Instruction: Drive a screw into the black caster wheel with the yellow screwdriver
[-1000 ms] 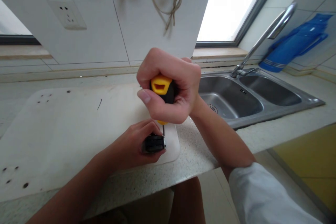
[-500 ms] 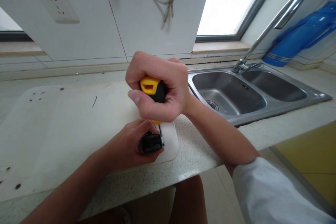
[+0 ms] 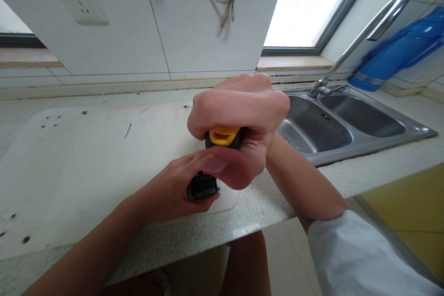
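My right hand is closed around the yellow-and-black handle of a screwdriver, gripped upright above the counter. Its shaft is hidden behind my thumb and fist. Just below and slightly left, my left hand is closed on a small black plastic object, whose exact kind I cannot make out. The left hand steadies it over the right end of a long white board. Where the screwdriver's tip meets the black object, if it does, cannot be seen.
A short dark line shows on the board. To the right is a double steel sink with a tall faucet, and a blue thermos-like jug behind it. A tied cord hangs on the wall by a socket. The counter's front edge runs below my forearms.
My right hand has moved right and twisted with the screwdriver, its thumb now lower and covering the shaft. The left hand keeps holding the black object, nearly still. The view has shifted slightly.
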A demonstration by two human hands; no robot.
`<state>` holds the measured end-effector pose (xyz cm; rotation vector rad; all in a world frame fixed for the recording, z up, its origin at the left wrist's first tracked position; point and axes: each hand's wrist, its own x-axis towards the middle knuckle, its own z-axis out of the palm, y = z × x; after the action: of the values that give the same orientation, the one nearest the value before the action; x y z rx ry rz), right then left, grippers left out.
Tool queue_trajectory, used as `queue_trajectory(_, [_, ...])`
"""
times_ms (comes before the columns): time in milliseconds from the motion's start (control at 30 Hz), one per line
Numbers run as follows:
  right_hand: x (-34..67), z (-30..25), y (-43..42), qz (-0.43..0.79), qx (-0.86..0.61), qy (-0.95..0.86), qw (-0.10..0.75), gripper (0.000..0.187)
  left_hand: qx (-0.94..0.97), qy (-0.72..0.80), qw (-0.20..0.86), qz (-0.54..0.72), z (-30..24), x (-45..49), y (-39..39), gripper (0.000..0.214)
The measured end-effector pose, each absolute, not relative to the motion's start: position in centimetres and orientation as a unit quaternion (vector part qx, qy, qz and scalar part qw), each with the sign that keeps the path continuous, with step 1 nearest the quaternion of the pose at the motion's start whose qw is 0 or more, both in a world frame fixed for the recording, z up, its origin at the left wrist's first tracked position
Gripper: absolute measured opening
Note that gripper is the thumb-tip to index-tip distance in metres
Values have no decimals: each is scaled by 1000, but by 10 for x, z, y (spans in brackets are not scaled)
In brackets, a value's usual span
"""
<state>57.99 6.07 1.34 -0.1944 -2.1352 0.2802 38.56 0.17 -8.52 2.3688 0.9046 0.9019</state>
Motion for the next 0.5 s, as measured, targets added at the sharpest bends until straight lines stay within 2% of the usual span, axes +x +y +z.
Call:
queue_trajectory(133, [588,32,73,-12,-92,-941,326,55,854,370,205,304,-82,385,-1,54])
queue_trajectory(267, [598,48,73,-80,-88,-946,302,52,852,383,210,289,-77,388,-4,30])
queue_trajectory(367, [603,54,62,-69,-74,-950,294,45,850,363,221,311,-74,392,-4,20])
queue_trajectory(500, [606,65,47,8,-79,-963,257,24,854,348,206,328,-77,391,-2,30])
